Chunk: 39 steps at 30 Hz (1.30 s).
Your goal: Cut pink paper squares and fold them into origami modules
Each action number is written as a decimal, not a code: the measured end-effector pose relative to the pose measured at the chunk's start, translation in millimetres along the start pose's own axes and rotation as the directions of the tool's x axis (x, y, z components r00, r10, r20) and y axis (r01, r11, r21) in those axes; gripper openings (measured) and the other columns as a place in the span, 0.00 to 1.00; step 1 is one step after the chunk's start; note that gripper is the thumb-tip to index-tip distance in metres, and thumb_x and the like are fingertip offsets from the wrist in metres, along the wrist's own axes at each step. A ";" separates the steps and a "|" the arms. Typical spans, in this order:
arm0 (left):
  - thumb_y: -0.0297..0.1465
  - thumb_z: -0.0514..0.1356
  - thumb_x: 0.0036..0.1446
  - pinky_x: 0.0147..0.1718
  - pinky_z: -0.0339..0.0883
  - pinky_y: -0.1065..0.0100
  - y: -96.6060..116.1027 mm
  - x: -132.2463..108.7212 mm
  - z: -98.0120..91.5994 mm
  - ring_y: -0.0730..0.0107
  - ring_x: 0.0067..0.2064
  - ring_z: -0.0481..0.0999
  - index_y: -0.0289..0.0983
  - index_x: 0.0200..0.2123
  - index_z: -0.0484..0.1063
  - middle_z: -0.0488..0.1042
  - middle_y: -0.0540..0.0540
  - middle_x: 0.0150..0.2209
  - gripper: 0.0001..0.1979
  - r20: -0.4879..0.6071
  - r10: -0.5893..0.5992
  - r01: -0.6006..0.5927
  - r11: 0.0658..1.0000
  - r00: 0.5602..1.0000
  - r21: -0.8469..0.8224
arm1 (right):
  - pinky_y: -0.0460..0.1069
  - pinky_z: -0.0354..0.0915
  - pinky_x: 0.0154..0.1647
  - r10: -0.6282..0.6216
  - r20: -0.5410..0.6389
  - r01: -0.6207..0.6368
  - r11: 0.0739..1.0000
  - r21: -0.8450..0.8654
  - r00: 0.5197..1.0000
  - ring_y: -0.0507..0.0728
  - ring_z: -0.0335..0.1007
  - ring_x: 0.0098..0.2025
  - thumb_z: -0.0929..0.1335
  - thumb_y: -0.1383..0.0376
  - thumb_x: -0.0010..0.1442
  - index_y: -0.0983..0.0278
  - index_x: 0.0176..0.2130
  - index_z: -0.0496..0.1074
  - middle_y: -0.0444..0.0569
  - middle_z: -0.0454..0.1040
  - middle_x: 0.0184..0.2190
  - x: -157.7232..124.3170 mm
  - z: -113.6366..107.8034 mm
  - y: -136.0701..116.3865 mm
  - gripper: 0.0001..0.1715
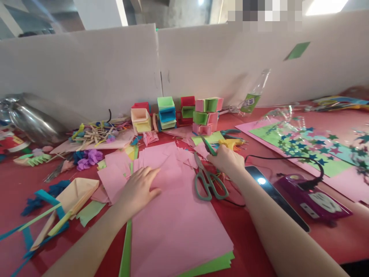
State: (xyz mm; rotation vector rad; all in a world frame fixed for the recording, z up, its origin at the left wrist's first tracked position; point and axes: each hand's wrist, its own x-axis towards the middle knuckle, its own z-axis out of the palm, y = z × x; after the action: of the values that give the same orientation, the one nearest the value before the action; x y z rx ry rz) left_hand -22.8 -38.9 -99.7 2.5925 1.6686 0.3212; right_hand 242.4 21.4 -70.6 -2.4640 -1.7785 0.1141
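A stack of pink paper sheets [184, 227] lies in front of me, with green sheets [215, 265] showing beneath it. My left hand [141, 184] rests on the upper left of the pink stack, fingers stretched out and thumb apart. At the stack's upper right, my right hand [227, 158] is closed on a slim green utility knife [208, 146] that points up and left; some of its fingers are hidden. Grey-green-handled scissors [208, 184] lie on the stack's right edge, just below my right hand. Behind that hand is a yellow glue gun [231, 143].
Folded paper boxes [167, 112] stand stacked along the white partition [100, 73]. A phone [276, 200] and a purple power strip [314, 202] with a cable lie right. Left are a paper tray [79, 192], crepe flowers [89, 158] and a metal jug [37, 121]. A glass bottle [255, 94] leans behind.
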 end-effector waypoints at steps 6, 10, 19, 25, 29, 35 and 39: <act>0.30 0.58 0.54 0.51 0.62 0.55 -2.9 0.8 -1.4 0.55 0.52 0.69 0.35 0.54 0.63 0.70 0.40 0.51 0.22 -0.017 0.003 -0.004 0.999 1.000 -0.054 | 0.53 0.62 0.33 -0.059 0.002 0.059 0.998 0.022 0.998 0.66 0.73 0.42 0.58 0.60 0.56 0.66 0.45 0.67 0.58 0.75 0.40 -10.6 -14.6 6.1 0.21; 0.30 0.57 0.54 0.50 0.63 0.55 -3.4 1.2 -1.6 0.56 0.51 0.70 0.35 0.52 0.65 0.71 0.40 0.49 0.21 -0.014 0.001 -0.002 0.999 1.000 -0.053 | 0.50 0.60 0.30 -0.149 -0.056 0.153 0.984 0.086 0.987 0.63 0.73 0.41 0.59 0.63 0.56 0.64 0.48 0.65 0.54 0.76 0.41 -18.3 -16.6 7.1 0.20; 0.34 0.58 0.55 0.46 0.65 0.58 -11.5 2.4 -1.2 0.58 0.47 0.72 0.39 0.44 0.67 0.74 0.44 0.45 0.13 -0.004 -0.060 0.058 0.975 0.998 -0.214 | 0.50 0.60 0.27 -0.260 0.114 0.267 0.963 -0.048 0.959 0.64 0.74 0.34 0.61 0.45 0.54 0.65 0.32 0.74 0.57 0.78 0.32 -26.5 6.4 -10.8 0.28; 0.35 0.55 0.57 0.41 0.66 0.63 -11.6 3.8 -5.9 0.62 0.43 0.74 0.39 0.36 0.67 0.75 0.47 0.39 0.06 0.035 -0.079 0.086 0.935 0.996 -0.344 | 0.51 0.61 0.30 -0.213 -0.025 0.212 0.975 -0.063 0.977 0.65 0.74 0.38 0.61 0.49 0.57 0.66 0.37 0.73 0.58 0.77 0.35 -16.7 0.1 -9.7 0.25; 0.34 0.54 0.58 0.38 0.65 0.66 -12.6 5.2 -10.1 0.66 0.37 0.72 0.39 0.30 0.66 0.72 0.49 0.33 0.06 -0.026 0.017 -0.026 0.922 1.000 -0.386 | 0.48 0.60 0.30 -0.189 -0.132 0.203 0.973 0.108 0.973 0.61 0.72 0.39 0.64 0.54 0.57 0.63 0.45 0.68 0.52 0.76 0.38 -10.0 -6.1 0.5 0.21; 0.36 0.53 0.59 0.37 0.64 0.65 -20.8 6.3 -12.7 0.66 0.36 0.71 0.39 0.29 0.66 0.72 0.49 0.32 0.09 -0.045 0.036 -0.050 0.929 0.998 -0.366 | 0.49 0.61 0.37 -0.447 -0.098 0.456 0.848 0.268 0.889 0.58 0.68 0.38 0.64 0.57 0.57 0.63 0.30 0.70 0.48 0.74 0.31 -17.6 -4.4 6.6 0.12; 0.38 0.53 0.59 0.37 0.63 0.66 -24.9 6.2 -13.8 0.66 0.36 0.71 0.38 0.30 0.66 0.71 0.49 0.32 0.10 -0.061 0.029 -0.048 0.941 0.998 -0.335 | 0.61 0.52 0.54 -0.404 -0.394 0.510 0.833 0.215 0.825 0.66 0.57 0.55 0.68 0.60 0.53 0.63 0.33 0.73 0.51 0.72 0.47 -26.7 -10.0 4.6 0.09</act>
State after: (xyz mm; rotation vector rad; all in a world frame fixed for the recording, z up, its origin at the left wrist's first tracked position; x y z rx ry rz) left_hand -45.3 -23.8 -88.9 2.3820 1.4300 0.6263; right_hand 239.5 -5.7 -61.3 -1.6584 -1.9616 -0.0570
